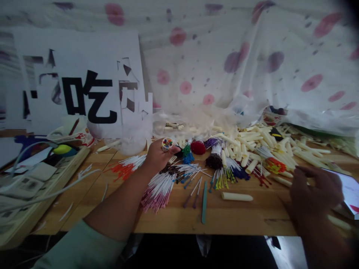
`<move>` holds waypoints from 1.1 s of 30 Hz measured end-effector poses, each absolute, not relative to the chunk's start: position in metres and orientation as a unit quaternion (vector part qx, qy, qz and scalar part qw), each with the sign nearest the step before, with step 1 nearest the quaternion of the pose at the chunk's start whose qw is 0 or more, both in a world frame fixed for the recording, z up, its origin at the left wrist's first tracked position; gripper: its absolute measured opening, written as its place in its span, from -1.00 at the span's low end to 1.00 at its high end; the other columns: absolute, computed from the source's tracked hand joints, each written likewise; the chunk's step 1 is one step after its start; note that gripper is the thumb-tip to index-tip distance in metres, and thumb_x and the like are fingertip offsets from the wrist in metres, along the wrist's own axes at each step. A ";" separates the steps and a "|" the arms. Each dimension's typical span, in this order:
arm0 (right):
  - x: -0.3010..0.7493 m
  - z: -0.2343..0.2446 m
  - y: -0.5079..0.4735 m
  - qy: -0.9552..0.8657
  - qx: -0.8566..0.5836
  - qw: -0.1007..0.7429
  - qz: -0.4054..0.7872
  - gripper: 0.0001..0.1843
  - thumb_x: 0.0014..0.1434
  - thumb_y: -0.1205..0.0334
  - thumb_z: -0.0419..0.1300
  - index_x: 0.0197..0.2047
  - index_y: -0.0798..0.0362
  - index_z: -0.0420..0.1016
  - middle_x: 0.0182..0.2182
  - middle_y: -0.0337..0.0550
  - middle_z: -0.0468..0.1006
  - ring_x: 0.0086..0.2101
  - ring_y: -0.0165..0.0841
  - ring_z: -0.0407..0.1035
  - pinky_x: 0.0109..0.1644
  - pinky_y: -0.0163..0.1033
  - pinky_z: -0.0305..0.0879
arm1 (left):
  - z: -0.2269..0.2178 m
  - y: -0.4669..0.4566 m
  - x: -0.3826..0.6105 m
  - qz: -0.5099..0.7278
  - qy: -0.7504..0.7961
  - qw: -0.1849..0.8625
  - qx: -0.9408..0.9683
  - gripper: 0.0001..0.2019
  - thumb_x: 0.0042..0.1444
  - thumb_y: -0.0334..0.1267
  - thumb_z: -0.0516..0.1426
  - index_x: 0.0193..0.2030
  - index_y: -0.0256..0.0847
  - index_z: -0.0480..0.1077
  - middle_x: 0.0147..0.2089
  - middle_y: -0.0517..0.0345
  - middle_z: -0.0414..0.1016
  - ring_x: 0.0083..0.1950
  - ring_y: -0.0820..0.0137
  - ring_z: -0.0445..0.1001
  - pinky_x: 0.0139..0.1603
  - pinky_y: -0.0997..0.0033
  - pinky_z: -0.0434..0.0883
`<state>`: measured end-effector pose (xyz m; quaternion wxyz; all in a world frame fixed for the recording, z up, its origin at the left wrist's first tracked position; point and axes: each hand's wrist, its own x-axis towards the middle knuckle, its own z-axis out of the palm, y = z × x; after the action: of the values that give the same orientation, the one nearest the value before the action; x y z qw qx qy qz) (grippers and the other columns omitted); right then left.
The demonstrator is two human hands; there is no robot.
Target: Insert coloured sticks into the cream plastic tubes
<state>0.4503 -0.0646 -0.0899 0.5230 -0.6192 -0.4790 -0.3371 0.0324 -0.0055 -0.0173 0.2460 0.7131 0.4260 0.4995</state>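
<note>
My left hand (157,157) is closed around a small round holder (167,144) whose top shows several coloured tips. It hovers over bundles of thin white sticks with coloured ends (159,186) spread on the wooden table (241,216). My right hand (315,186) is low at the right, fingers curled, above the table beside cream plastic tubes (252,149); what it holds, if anything, is hidden in shadow. One loose cream tube (237,196) and a teal stick (204,201) lie near the front edge.
A white sheet with black characters (84,93) leans at the back left. Spotted cloth (238,56) hangs behind. A tray of cables and oddments (33,179) sits at the left. Clear plastic bags (179,125) lie at the back. A screen (350,190) shows at far right.
</note>
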 end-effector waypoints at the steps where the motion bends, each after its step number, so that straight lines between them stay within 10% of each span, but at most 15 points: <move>1: 0.451 -0.090 -0.065 -0.481 -0.617 0.522 -0.340 -0.86 -0.03 0.24 0.19 -0.41 0.10 0.53 -0.49 -0.09 0.50 -0.33 -0.16 0.44 -0.18 -0.04 0.36 | -0.018 -0.004 0.031 0.504 0.429 0.243 0.709 -0.54 -0.04 0.13 0.17 -0.62 -0.25 0.22 -0.61 0.28 0.15 -0.53 0.50 0.12 -0.50 0.47 0.08; 33: 0.446 -0.087 -0.066 -0.472 -0.648 0.495 -0.335 -0.72 0.01 0.09 0.10 -0.42 0.12 0.51 -0.48 -0.04 0.50 -0.32 -0.17 0.44 -0.14 -0.09 0.35 | 0.006 0.002 0.005 0.607 0.423 0.173 0.650 -0.87 -0.09 -0.24 0.25 -0.46 -0.23 0.41 -0.48 0.24 0.40 -0.45 0.49 0.33 -0.41 0.50 0.28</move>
<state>0.4462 -0.0662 -0.0871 0.4946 -0.6483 -0.4719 -0.3353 0.0054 0.0024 0.0061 0.1735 0.6497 0.4230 0.6073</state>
